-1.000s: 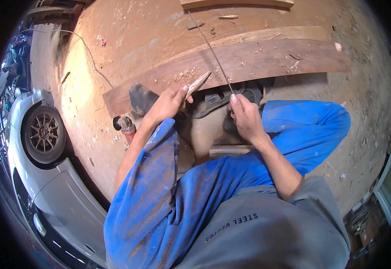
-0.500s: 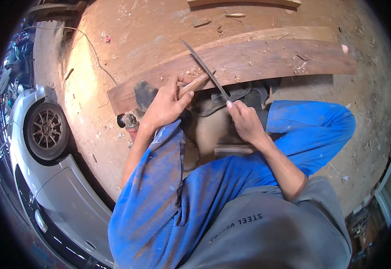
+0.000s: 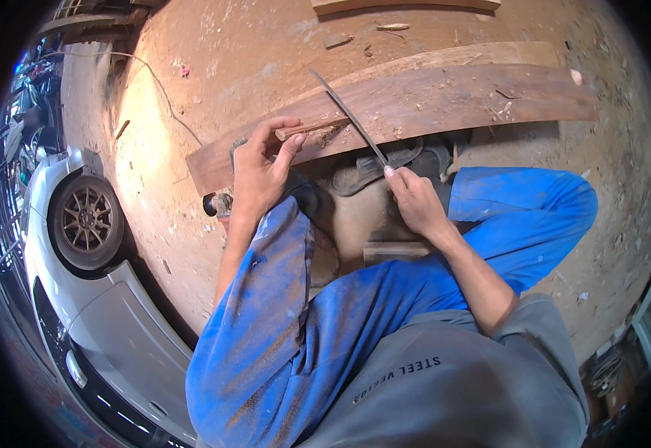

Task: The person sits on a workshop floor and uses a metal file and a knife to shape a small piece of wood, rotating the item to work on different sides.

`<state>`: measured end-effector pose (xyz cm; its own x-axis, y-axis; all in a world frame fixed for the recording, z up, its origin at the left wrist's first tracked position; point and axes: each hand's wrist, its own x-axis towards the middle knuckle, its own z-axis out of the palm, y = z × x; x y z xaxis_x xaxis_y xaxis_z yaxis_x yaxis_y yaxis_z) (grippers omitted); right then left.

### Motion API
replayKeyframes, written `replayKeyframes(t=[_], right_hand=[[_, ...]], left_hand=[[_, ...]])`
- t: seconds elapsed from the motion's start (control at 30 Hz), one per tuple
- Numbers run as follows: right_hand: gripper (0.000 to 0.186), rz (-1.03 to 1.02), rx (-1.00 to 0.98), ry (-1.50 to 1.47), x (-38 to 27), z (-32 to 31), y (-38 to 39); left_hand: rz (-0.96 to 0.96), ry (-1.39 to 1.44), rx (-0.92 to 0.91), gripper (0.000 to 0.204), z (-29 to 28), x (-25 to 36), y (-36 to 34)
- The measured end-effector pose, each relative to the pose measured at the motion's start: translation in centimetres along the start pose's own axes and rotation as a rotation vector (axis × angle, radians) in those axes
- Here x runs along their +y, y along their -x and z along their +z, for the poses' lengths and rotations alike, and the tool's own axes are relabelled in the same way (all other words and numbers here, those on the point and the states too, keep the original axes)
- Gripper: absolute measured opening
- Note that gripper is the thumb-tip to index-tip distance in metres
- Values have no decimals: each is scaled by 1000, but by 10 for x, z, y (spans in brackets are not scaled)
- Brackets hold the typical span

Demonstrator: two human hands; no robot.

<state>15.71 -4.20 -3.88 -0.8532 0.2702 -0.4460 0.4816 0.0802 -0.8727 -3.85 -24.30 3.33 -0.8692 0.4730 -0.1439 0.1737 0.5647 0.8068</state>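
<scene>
A short reddish-brown wooden stick (image 3: 313,128) is pinched between the thumb and fingers of my left hand (image 3: 259,166). Its far end rests low over the long brown plank (image 3: 445,95), among shavings. My right hand (image 3: 418,200) is closed on the near end of a long, narrow grey metal blade (image 3: 357,123), whose handle is hidden in my fist. The blade slants up and left across the plank, its middle close to the stick's far end. Whether blade and stick touch I cannot tell.
Behind the plank lies a paler board (image 3: 482,54), and another board (image 3: 407,6) is at the top edge. Sandals (image 3: 385,166) show under the plank. A silver car (image 3: 116,313) stands at the left. A thin cable (image 3: 157,86) runs across the dusty floor.
My left hand has moved up and slightly left, bringing the stick over the plank at a flatter angle. The blade has shifted slightly right, still in my right hand.
</scene>
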Motion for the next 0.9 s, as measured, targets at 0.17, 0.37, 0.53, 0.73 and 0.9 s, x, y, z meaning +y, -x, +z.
replayKeyframes(t=[0.17,0.37,0.53,0.73,0.9], right_hand=[[44,-76,28,-139,-27,10,14],[38,-221,-55,-197,-62,20,18],[35,-265,-42,-143,-62,22,15],[36,-216,-4,-66,-40,25,5],[41,-217,8,-87,-37,24,6]], left_hand=[[94,-135,19,25,1,9,2],[350,-369,-6,27,-2,25,-4],[431,-391,-14,24,-1,29,-5],[455,-432,-16,26,-2,26,-5],[404,-385,-16,27,2,28,-3]])
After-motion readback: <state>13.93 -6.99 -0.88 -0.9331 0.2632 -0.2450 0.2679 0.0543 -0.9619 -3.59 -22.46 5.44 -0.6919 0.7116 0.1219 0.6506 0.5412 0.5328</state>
